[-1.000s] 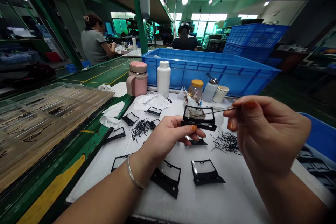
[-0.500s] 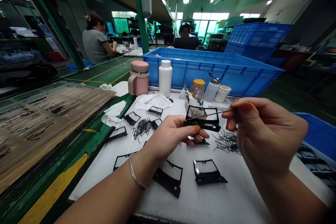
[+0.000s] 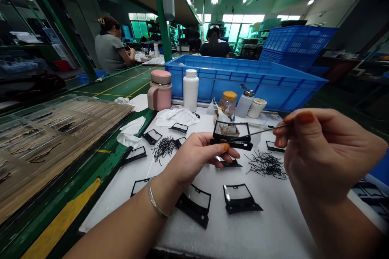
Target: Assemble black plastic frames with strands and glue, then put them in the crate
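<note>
My left hand [image 3: 196, 157] grips a black plastic frame [image 3: 244, 145] with a rectangular opening, thumb in front along its lower edge. My right hand [image 3: 325, 151] is closed in a pinch on a thin metal rod-like tool [image 3: 263, 130]. The tool slants down to the left, its tip at the lower bar of the held frame; whether it touches cannot be made out. Below lie similar black frames, one with a clear pane [image 3: 238, 196] and another nearer my left wrist [image 3: 196, 206]. A pile of short black strips [image 3: 267, 165] lies between my hands.
Another strip pile [image 3: 164, 147] and white cloths [image 3: 178, 117] lie left on the white work surface [image 3: 240, 236]. Behind stand a pink mug [image 3: 161, 93], a white bottle [image 3: 191, 91], a yellow-lidded jar [image 3: 228, 103] and a blue crate [image 3: 252, 77]. Two people sit further back.
My right hand has moved right, and the tool's tip has shifted right along the held frame. My left hand and the frame have moved slightly left. Another black frame now shows beside my right fingers.
</note>
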Demonstrator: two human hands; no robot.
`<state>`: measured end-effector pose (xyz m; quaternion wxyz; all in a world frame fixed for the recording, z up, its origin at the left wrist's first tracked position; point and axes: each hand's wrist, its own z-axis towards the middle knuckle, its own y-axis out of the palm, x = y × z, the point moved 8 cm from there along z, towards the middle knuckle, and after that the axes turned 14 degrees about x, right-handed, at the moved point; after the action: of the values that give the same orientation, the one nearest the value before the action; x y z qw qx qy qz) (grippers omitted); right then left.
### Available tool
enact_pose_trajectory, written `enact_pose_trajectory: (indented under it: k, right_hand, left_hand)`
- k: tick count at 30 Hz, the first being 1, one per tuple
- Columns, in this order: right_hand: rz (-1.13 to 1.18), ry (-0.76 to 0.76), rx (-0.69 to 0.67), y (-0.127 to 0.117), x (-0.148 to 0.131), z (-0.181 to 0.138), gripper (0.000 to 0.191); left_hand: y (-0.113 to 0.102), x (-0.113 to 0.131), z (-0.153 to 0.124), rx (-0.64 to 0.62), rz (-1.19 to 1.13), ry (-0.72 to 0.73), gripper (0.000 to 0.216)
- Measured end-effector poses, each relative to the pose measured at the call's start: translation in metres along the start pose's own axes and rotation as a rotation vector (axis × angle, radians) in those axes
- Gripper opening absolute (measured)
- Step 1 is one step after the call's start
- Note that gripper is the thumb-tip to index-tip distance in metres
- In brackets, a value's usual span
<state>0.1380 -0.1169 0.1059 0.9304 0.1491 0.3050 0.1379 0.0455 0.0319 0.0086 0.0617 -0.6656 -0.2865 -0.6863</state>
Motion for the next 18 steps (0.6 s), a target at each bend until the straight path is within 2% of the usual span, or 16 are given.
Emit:
enact_pose_trajectory:
  k: [7, 12, 18]
  right_hand:
    - [0.000, 0.023, -0.010, 0.000, 0.001, 0.001, 0.011]
    - [0.051, 0.094, 0.019, -0.002, 0.006, 0.003, 0.012]
    - [0.138, 0.269, 0.095, -0.011, 0.023, 0.015, 0.015]
  left_hand:
    - [0.000, 0.001, 0.000, 0.001, 0.017, 0.004, 0.017]
    - [0.000, 0.000, 0.000, 0.001, 0.015, -0.008, 0.017]
    - [-0.001, 0.000, 0.000, 0.007, 0.002, -0.007, 0.017]
